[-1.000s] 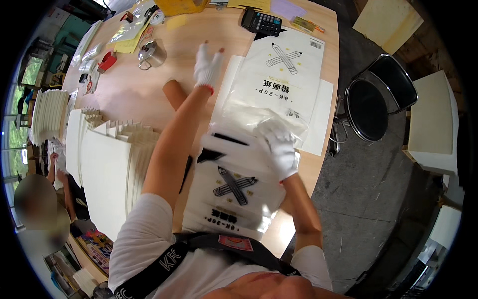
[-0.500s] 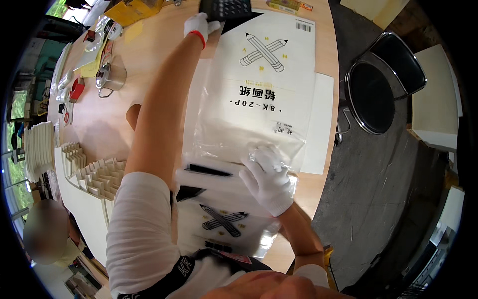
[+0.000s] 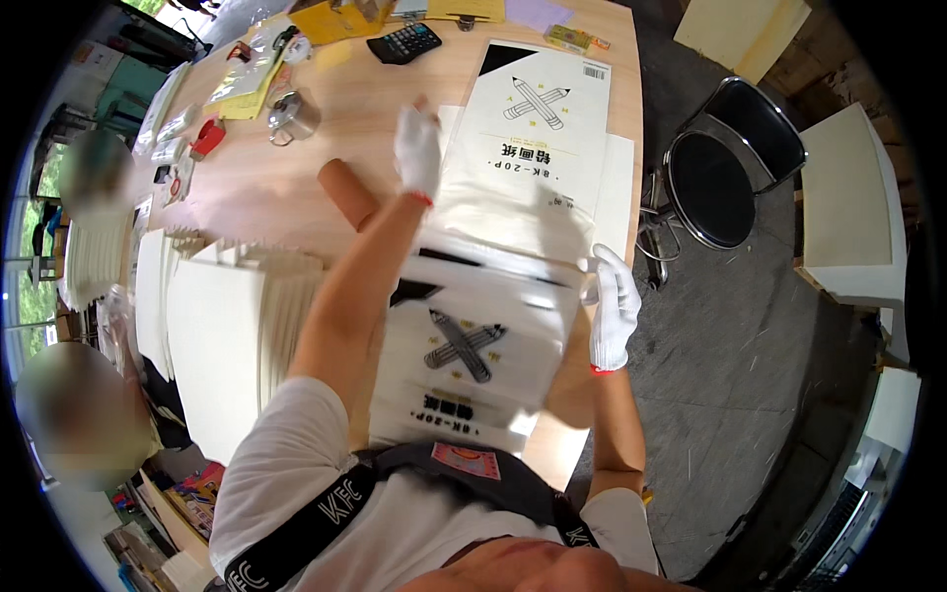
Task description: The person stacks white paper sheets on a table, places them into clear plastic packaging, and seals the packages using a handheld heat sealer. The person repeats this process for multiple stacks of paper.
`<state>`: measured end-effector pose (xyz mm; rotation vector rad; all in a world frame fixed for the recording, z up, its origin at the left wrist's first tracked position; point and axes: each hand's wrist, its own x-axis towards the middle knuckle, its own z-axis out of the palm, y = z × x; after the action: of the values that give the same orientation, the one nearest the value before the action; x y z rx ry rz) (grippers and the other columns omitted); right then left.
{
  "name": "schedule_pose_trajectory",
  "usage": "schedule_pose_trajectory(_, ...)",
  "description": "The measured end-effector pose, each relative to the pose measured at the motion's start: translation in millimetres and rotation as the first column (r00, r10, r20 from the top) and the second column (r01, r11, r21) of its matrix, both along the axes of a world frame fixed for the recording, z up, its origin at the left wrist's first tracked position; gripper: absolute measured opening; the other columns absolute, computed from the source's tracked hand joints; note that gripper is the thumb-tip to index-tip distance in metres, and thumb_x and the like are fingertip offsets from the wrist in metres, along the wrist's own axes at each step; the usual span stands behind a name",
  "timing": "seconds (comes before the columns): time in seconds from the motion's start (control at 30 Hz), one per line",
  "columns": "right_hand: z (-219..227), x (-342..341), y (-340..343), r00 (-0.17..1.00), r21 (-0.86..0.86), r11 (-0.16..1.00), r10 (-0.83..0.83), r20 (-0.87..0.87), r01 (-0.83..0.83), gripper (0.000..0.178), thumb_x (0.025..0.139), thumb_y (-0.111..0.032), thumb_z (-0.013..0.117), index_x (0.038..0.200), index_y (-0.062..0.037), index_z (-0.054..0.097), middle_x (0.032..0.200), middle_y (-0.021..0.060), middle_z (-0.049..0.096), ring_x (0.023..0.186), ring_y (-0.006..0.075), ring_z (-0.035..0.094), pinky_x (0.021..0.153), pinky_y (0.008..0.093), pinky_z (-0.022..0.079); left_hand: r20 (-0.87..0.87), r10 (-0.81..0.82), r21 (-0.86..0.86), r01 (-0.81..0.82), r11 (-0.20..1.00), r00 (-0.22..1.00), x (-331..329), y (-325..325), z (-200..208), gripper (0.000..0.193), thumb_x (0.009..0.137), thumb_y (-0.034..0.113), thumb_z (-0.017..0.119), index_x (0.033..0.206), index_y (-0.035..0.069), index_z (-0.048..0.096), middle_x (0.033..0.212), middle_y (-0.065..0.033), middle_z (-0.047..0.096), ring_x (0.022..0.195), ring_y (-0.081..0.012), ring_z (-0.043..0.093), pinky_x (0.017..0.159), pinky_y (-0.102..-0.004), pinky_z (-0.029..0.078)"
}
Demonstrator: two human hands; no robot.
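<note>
My left hand (image 3: pixel 418 156), in a white glove, hangs over the table beside the far pack, slightly blurred, with fingers stretched out and nothing in them. Near the right edge of the packs is my right hand (image 3: pixel 614 308), also gloved, its fingers raised and apart. The far paper pack (image 3: pixel 533 138) lies flat in clear plastic, white with crossed pencils and a black corner. Closer to my body, a like pack (image 3: pixel 464 345) is smeared by motion; its far edge meets the first one's plastic flap. Left of the far pack lies a black calculator (image 3: pixel 404 43).
Stacks of folded white sheets (image 3: pixel 222 326) stand left of my arm. Beyond are a brown cylinder (image 3: pixel 347 192), a metal pot (image 3: pixel 293 118) and a red tape dispenser (image 3: pixel 208 136). A black chair (image 3: pixel 725 187) stands right of the table. Two people are at the left.
My left hand has left the calculator and come back nearer; the calculator now lies apart from the pack's corner. My right hand has lifted off the plastic to the right edge. The view has shifted.
</note>
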<state>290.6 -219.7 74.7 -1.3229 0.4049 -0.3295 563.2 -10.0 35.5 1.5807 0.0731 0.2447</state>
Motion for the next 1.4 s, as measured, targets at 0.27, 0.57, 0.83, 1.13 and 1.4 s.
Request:
schedule_pose_trajectory(0.27,5,-140,67,0.934,-0.019,0.950,0.301,-0.193,-0.310,0.027,0.100,-0.020,0.056,0.122,-0.0065,0.065,0.087,0.0002,0.069,0.058,0.0014,0.047,0.054,0.0187,0.039,-0.112,-0.535,-0.155,0.517,0.842,0.837,-323,64,33,0.033,0.093,0.001,0.055,0.126,0.001,0.057,0.116,-0.0042,0.060,0.102,-0.0093,0.055,0.090,-0.0252,0.046)
schedule_pose_trajectory(0.57,-5,-241,202,0.824,-0.034,0.841,0.520,-0.225,-0.540,0.028,0.100,-0.021,0.056,0.122,-0.0059,0.065,0.087,-0.0005,0.069,0.061,0.0025,0.050,0.057,0.0192,0.043,-0.093,-0.701,0.460,0.655,0.599,0.707,-476,249,172,0.032,0.084,0.002,0.065,0.116,0.003,0.064,0.121,-0.0109,0.065,0.106,-0.0286,0.064,0.091,-0.0350,0.050)
schedule_pose_trajectory(0.83,63,-267,378,0.691,-0.066,0.698,0.684,-0.236,-0.713,0.032,0.102,-0.030,0.050,0.116,-0.0072,0.067,0.086,0.0055,0.069,0.060,0.0066,0.050,0.056,0.0200,0.042,-0.388,-0.519,0.041,0.577,0.815,0.761,-558,416,161,0.027,0.091,0.001,0.053,0.116,0.002,0.064,0.110,-0.0069,0.069,0.101,-0.0117,0.061,0.093,-0.0271,0.046)
schedule_pose_trajectory(1.13,7,-333,439,0.769,-0.696,0.348,0.413,-0.488,-0.628,0.038,0.097,-0.041,0.046,0.101,-0.0109,0.068,0.087,0.0172,0.069,0.084,0.0360,0.066,0.076,0.0452,0.051,-0.279,-0.717,0.009,0.748,0.663,0.639,-567,432,50,0.026,0.103,0.019,0.050,0.113,-0.001,0.062,0.105,-0.0077,0.070,0.097,-0.0134,0.064,0.083,-0.0262,0.050)
schedule_pose_trajectory(1.4,-27,-443,391,0.795,-0.368,0.792,0.227,-0.563,-0.487,0.038,0.098,-0.037,0.049,0.103,-0.0045,0.067,0.082,0.0100,0.070,0.066,0.0193,0.067,0.066,0.0330,0.052,-0.229,-0.837,0.523,0.788,0.325,0.497,-526,279,35,0.028,0.094,0.033,0.058,0.113,0.013,0.063,0.101,-0.0142,0.069,0.092,-0.0281,0.066,0.079,-0.0407,0.051)
